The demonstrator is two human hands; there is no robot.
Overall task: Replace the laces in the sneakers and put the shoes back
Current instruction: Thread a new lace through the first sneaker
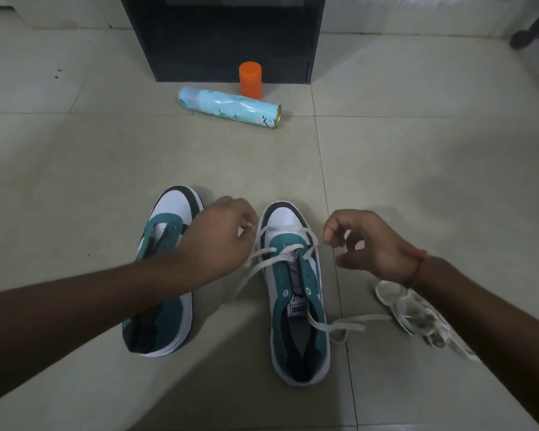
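Two teal, white and dark sneakers stand on the tiled floor, toes pointing away from me. My left forearm crosses the left sneaker [165, 231]. A white lace [263, 265] runs through the front eyelets of the right sneaker [296, 306], with loose strands trailing to both sides. My left hand [221, 241] pinches a strand of this lace beside the toe. My right hand [367, 244] hovers just right of the shoe. Its fingers are loosely curled, the thumb is apart from them, and no lace shows between them.
A tangle of white laces [417, 318] lies on the floor under my right wrist. Further off, a pale blue spray can [231, 110] lies on its side beside an upright orange cap [250, 79], in front of a black cabinet [221, 38]. A dark object [532, 32] sits far right.
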